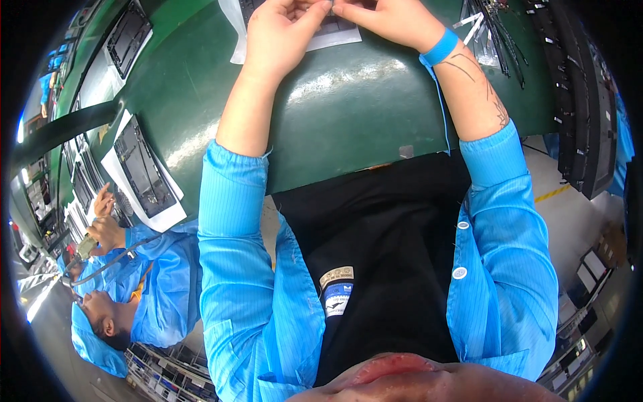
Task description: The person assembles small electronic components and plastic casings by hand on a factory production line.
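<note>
At the far edge of the view, my left hand (284, 32) and my right hand (402, 21) meet with thumbs and fingers pinched together. Whatever lies between the fingertips is too small and partly cut off to make out. Beneath them, a dark flat panel part (331, 25) rests on a white sheet (340, 37), mostly covered by my hands. A blue wrist strap (441, 47) with a thin blue cord circles my right wrist.
Thin black cables and white strips (499, 33) lie at the far right of the green table (335, 100). Black racking (581, 100) stands beyond. At left, dark frames (142, 164) lie on white sheets, near a co-worker (164, 295) in blue with raised hands.
</note>
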A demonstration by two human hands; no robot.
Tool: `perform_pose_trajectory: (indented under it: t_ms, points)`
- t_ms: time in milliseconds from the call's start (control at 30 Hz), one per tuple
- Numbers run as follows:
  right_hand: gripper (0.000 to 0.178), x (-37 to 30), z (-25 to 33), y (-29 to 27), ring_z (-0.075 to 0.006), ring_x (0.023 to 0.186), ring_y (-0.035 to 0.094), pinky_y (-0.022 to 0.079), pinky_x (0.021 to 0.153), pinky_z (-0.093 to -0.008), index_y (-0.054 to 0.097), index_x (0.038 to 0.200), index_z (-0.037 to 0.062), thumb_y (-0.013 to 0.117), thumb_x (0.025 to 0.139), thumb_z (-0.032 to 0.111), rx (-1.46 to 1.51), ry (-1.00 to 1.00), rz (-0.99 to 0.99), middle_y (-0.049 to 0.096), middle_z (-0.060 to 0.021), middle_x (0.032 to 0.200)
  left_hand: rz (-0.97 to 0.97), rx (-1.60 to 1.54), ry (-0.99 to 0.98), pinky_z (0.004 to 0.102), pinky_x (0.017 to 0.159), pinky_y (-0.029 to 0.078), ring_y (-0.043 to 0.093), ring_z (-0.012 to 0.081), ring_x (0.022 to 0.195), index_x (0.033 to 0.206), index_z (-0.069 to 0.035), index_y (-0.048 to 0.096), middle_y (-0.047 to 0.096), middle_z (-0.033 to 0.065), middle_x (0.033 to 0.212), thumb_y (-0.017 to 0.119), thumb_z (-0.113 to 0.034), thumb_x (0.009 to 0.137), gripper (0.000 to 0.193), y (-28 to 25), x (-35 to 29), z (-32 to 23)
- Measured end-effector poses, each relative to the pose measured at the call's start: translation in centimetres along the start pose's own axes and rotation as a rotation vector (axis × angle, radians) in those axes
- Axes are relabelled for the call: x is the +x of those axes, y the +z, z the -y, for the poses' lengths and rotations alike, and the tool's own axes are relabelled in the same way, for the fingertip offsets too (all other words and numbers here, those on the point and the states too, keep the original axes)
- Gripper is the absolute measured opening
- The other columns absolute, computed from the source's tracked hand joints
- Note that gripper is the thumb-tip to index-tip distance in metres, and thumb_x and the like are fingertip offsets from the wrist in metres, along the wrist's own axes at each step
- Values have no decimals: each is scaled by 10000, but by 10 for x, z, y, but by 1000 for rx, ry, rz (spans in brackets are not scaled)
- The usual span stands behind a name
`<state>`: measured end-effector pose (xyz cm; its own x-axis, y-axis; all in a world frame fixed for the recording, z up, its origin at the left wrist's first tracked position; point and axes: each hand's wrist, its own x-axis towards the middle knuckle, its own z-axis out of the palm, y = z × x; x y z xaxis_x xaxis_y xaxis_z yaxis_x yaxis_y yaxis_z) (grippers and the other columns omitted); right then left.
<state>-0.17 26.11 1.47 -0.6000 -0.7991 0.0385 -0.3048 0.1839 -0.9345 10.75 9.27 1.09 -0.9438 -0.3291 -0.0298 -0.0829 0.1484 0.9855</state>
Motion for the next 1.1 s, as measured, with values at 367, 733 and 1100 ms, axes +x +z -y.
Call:
perform_pose_trajectory:
  t_ms: [367, 733, 1100]
  points:
    - [113, -3, -1, -5, -115, 740, 639, 524, 691, -277, 725, 952, 9, 706, 940, 120, -40, -34, -9, 723, -58, 825, 0, -20, 6, 224, 707, 534, 665, 92, 782, 1011, -12, 671, 734, 51, 900, 695, -52, 971, 61, 6, -1, -5]
    - [121, -4, 1, -5, -118, 729, 647, 528, 685, -283, 736, 930, 9, 706, 941, 126, -50, -44, -17, 730, -68, 810, 4, -1, 18, 223, 725, 533, 669, 89, 798, 1008, -14, 670, 735, 46, 904, 690, -53, 973, 56, 7, -2, -5]
    - [138, -4, 0, -7, -120, 739, 650, 530, 695, -285, 737, 939, 9, 713, 944, 145, -61, -48, -10, 730, -69, 810, 11, -2, 6, 221, 724, 534, 670, 88, 802, 1008, -13, 665, 736, 52, 907, 685, -40, 970, 51, 7, -1, -5]
